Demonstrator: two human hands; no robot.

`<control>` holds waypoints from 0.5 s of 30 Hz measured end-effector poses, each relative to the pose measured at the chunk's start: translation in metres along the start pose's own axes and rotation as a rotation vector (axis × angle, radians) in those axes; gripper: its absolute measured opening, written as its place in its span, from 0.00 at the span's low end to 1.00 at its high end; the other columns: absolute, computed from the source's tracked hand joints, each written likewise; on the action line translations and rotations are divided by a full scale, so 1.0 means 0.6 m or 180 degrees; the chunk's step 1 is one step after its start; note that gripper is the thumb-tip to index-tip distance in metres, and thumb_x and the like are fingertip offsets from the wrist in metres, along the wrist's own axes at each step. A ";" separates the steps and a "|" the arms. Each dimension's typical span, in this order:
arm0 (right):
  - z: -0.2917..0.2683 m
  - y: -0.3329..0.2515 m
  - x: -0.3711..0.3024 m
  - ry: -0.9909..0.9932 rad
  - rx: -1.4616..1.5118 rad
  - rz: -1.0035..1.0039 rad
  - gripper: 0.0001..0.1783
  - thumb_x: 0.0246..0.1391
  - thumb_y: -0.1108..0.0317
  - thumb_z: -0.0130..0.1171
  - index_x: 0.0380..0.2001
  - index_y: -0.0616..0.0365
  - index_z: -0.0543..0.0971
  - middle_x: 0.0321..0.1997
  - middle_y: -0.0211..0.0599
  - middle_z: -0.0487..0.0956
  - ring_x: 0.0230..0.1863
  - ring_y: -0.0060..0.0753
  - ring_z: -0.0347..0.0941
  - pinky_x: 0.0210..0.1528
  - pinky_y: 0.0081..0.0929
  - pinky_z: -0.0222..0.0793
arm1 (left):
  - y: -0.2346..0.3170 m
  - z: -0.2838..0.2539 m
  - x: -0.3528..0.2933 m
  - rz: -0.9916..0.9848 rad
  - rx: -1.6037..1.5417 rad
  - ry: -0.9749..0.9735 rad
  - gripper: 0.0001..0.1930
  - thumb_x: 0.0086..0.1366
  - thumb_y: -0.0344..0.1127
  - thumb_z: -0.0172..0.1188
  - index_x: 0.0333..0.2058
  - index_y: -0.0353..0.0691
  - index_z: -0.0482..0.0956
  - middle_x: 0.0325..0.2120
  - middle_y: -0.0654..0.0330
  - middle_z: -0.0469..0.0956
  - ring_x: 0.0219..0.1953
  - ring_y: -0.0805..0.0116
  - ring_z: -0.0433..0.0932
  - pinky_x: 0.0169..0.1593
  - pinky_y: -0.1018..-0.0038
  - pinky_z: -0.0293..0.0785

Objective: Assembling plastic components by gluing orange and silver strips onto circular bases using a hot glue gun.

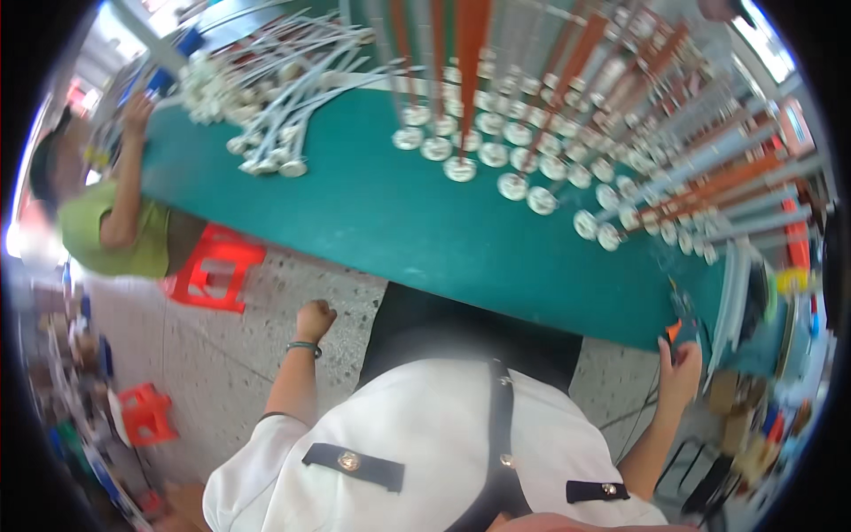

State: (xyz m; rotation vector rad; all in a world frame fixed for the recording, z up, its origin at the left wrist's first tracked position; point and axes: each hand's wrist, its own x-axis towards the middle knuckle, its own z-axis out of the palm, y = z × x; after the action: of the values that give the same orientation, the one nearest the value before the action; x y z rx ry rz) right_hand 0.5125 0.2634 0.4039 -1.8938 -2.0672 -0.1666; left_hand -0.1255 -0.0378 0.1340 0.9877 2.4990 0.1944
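Away from the table, over the speckled floor, my left hand [316, 321] is curled into a loose fist, and nothing shows in it. A dark band circles that wrist. My right hand [681, 368] is closed around a grey-and-orange hand tool [683, 332] at the table's near right edge. Its narrow tip points away from me over the green tabletop [417, 235]; its exact kind is unclear. Beyond it stand many tall grey and orange-brown tubes, with round white bases [460, 168] on the tabletop.
White rods with round ends [275, 151] lie heaped at the far left. A person in a green top [120, 222] sits there by a red stool [213, 270]. Another red stool [146, 414] stands on the left floor. Boxes [740, 408] and shelves crowd the right.
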 end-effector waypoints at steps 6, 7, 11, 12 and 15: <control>0.059 0.086 0.032 -0.0402 0.0664 0.0631 0.27 0.47 0.54 0.74 0.35 0.61 0.71 0.28 0.29 0.66 0.31 0.28 0.64 0.33 0.29 0.62 | 0.051 -0.294 -0.045 0.0280 -0.1477 0.0779 0.05 0.56 0.29 0.65 0.29 0.39 0.78 0.21 0.62 0.73 0.28 0.70 0.75 0.35 0.71 0.72; 0.086 0.131 0.039 -0.0439 0.0814 0.0744 0.24 0.47 0.57 0.74 0.39 0.61 0.74 0.29 0.26 0.68 0.32 0.23 0.65 0.32 0.26 0.62 | 0.098 -0.361 -0.049 0.0536 -0.2078 0.0757 0.04 0.59 0.29 0.64 0.29 0.38 0.77 0.21 0.65 0.73 0.28 0.76 0.73 0.34 0.75 0.70; 0.050 0.082 0.047 -0.0810 0.3030 0.1577 0.17 0.51 0.66 0.69 0.42 0.58 0.75 0.33 0.24 0.72 0.33 0.17 0.66 0.32 0.21 0.60 | 0.212 -0.488 0.040 0.1430 -0.2320 0.1528 0.04 0.63 0.30 0.63 0.31 0.36 0.79 0.25 0.68 0.76 0.29 0.81 0.72 0.34 0.80 0.69; 0.047 0.064 0.044 -0.0796 0.3061 0.1570 0.17 0.51 0.66 0.69 0.42 0.58 0.75 0.33 0.24 0.72 0.33 0.17 0.66 0.32 0.21 0.60 | 0.235 -0.507 0.084 0.1556 -0.2189 0.1751 0.05 0.63 0.31 0.64 0.33 0.36 0.80 0.26 0.66 0.78 0.30 0.80 0.73 0.35 0.79 0.69; 0.051 0.015 0.038 -0.0453 0.4721 0.1579 0.14 0.57 0.71 0.61 0.45 0.54 0.71 0.34 0.26 0.69 0.31 0.21 0.65 0.34 0.23 0.60 | 0.243 -0.541 0.232 0.1534 -0.1289 0.2604 0.08 0.62 0.30 0.59 0.39 0.39 0.83 0.31 0.57 0.82 0.35 0.63 0.80 0.40 0.68 0.75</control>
State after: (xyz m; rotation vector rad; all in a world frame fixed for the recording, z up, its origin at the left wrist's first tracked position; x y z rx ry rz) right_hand 0.5148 0.2952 0.3815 -1.2557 -0.9905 1.2494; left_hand -0.2723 0.1739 0.4164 1.5157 2.6258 1.4429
